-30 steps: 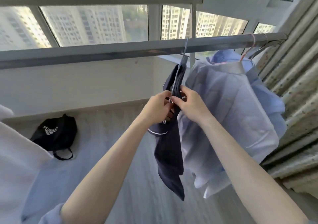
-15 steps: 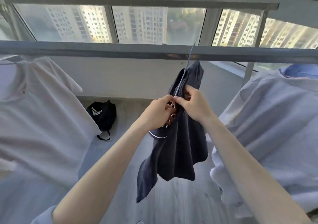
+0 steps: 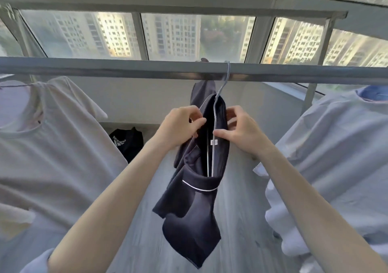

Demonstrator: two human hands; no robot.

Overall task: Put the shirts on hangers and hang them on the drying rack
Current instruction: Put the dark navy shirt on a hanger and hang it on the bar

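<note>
Left hand (image 3: 180,127) and right hand (image 3: 241,131) each pinch navy shirt (image 3: 195,209) on hanger (image 3: 214,126), hook over rail (image 3: 126,69).

Both bare forearms reach up and forward, converging. The left hand (image 3: 180,126) and right hand (image 3: 241,132), fingers curled, each pinch the dark navy shirt (image 3: 195,220) at its collar.

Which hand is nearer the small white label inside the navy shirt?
Right. The right hand has its thumb just above the label, pinching the navy shirt; the left hand grips the shirt farther left of it.
</note>
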